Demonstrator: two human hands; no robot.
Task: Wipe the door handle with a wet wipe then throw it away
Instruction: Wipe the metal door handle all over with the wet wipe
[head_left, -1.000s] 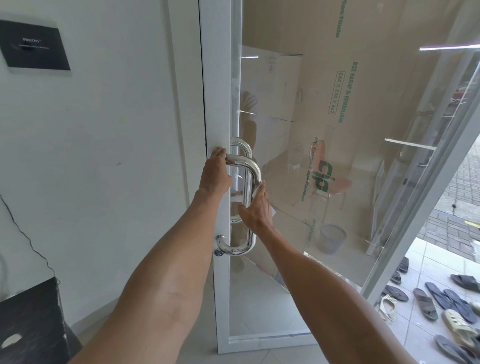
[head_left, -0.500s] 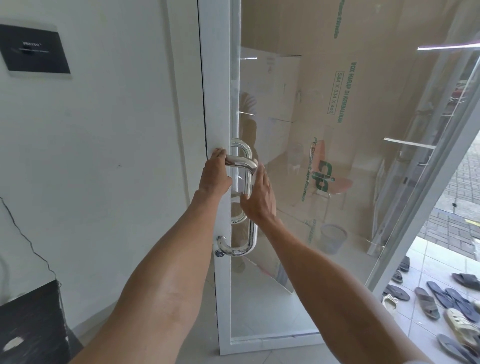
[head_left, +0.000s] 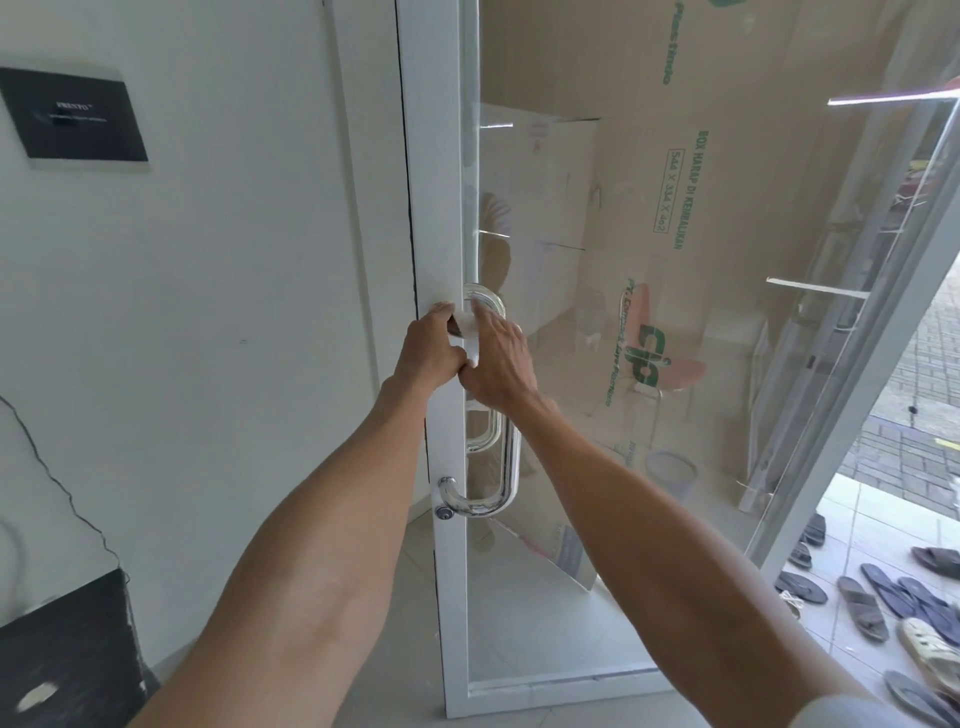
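The right hand had climbed. A second earlier it was wrapped round the upright bar of the door handle, about halfway down; half a second later it had slid up near the top bend, and by this moment it lay over the top arm of the handle, right against the left hand. The wet wipe showed as a white scrap between the two hands, pressed onto the top bend. The right fingers were spread and only lightly curled, flattening the wipe onto the metal more than gripping it. The left hand was closed round the inner end of the top arm, where it meets the white door frame, and had not budged in that second; it seemed to be steadying the door.

From where I stood, the stroke had gone from the middle of the bar upward, so the upper bend was getting its turn. The lower curve and the stretch under the left hand looked untouched in this pass. A small bin showed through the glass, well apart from the hands; whether that was where the wipe would go, I could not say.
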